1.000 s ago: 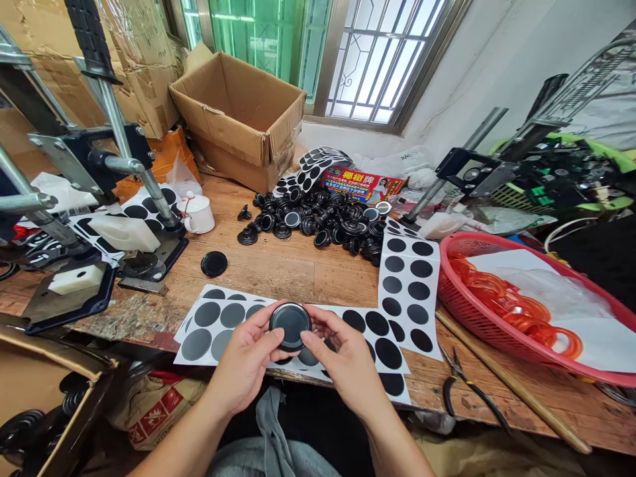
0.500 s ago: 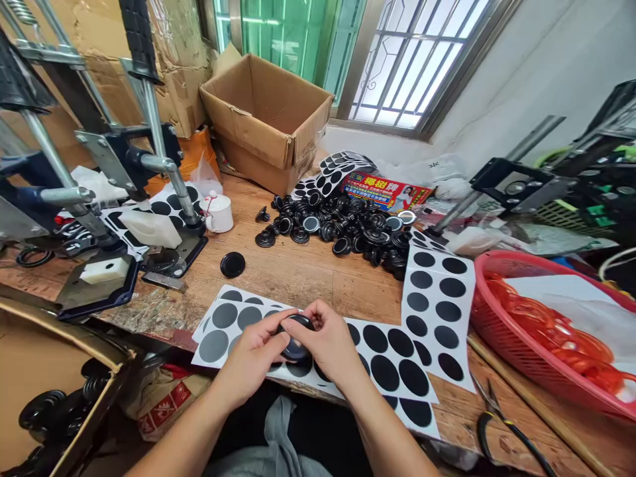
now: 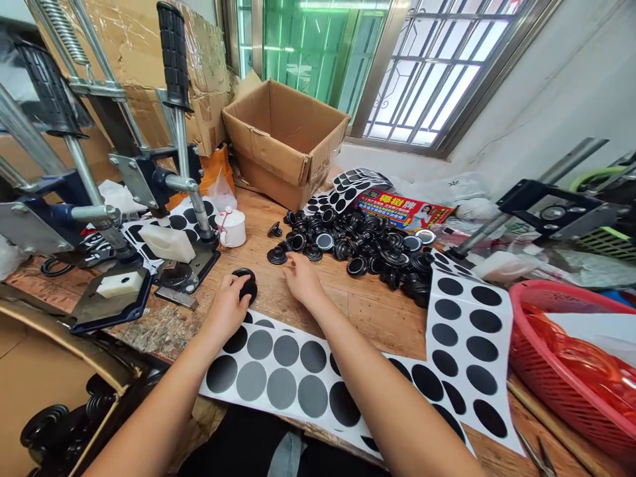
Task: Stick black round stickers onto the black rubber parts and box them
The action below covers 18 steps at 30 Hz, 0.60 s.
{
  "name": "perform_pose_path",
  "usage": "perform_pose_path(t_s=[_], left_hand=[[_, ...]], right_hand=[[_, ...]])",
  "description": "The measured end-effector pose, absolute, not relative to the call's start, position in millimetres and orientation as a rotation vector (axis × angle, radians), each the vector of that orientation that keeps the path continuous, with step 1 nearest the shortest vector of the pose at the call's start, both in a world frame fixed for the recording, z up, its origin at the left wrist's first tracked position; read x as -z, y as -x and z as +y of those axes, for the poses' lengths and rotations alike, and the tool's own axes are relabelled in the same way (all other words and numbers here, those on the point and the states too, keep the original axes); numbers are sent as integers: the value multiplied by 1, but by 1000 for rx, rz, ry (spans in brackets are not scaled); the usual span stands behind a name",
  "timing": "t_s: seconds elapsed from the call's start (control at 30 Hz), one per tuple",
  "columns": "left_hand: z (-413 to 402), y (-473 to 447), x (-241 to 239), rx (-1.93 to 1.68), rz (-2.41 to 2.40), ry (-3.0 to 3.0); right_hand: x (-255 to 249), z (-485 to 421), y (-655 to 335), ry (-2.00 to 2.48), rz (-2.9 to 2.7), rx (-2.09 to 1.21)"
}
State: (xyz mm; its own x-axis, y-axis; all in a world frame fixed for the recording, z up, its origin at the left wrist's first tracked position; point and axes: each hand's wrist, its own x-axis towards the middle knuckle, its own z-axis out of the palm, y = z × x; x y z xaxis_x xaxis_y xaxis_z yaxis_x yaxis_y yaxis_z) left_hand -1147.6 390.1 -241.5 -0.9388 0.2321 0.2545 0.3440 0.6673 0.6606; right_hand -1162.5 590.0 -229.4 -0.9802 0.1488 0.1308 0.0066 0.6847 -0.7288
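Black disc (image 3: 249, 290) clamped in left grip (image 3: 228, 306), tilt and facing unclear; right grip's (image 3: 304, 281) closure, cannot tell.

I'm standing in what looks like a small workshop. Lever presses (image 3: 183, 183) with ribbed black grips are crowding the left of the frame, and another metal stand (image 3: 551, 212) is leaning in from the right. On the worn wooden bench (image 3: 382, 324), a heap of black round parts (image 3: 348, 242) is sprawling near the center, with sheets of dark discs (image 3: 268, 371) lying below. Pliers (image 3: 536, 454) are poking in at the lower right, near a red basket (image 3: 521, 331) that's holding orange rings (image 3: 576, 361). Cardboard boxes (image 3: 283, 172) are filling the upper left, beside a barred window (image 3: 432, 86).
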Motion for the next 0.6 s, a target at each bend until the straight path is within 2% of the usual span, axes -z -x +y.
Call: perform_pose_path(t_s=[0.17, 0.33, 0.47, 0.6], left_hand=[[382, 1147, 238, 941, -2796, 415], [373, 1140, 234, 824, -2768, 343], [369, 1125, 229, 829, -2585, 431], [370, 1101, 223, 1299, -2539, 436]], right_hand=[[228, 584, 1206, 52, -2810, -1048], [229, 588, 1208, 103, -2783, -1120], [218, 587, 1203, 187, -2659, -1411], [206, 586, 1171, 217, -2482, -1894]])
